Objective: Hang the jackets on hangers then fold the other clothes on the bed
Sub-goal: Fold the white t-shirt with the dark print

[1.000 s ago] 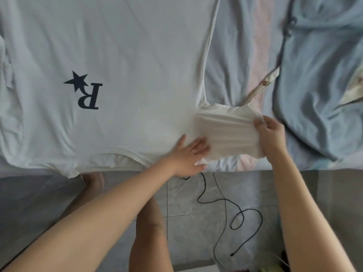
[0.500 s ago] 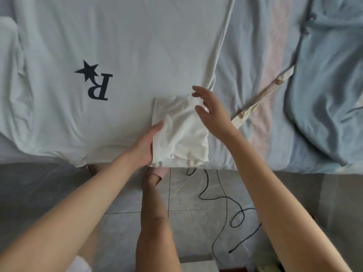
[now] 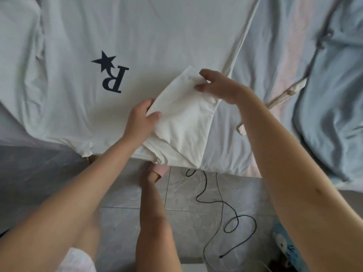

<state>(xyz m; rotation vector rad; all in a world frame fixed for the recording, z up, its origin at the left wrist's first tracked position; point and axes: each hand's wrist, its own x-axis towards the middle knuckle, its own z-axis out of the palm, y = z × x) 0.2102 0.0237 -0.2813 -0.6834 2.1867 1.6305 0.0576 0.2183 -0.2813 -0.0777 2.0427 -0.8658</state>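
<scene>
Both hands are grasping the folded sleeve [image 3: 182,116] of the white t-shirt [image 3: 137,36] spread mid-frame on the bed [image 3: 275,55]: left hand [image 3: 140,120] pinching its lower edge, right hand [image 3: 220,86] pinching the top corner.

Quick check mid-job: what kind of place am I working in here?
Most likely a home bedroom: a bed with a pale blue sheet, a white T-shirt spread on it for folding, rumpled blue cloth beside it, and a tiled floor below.

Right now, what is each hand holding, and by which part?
Both hold the folded T-shirt sleeve: left hand pinches its left edge, right hand its far corner.
</scene>
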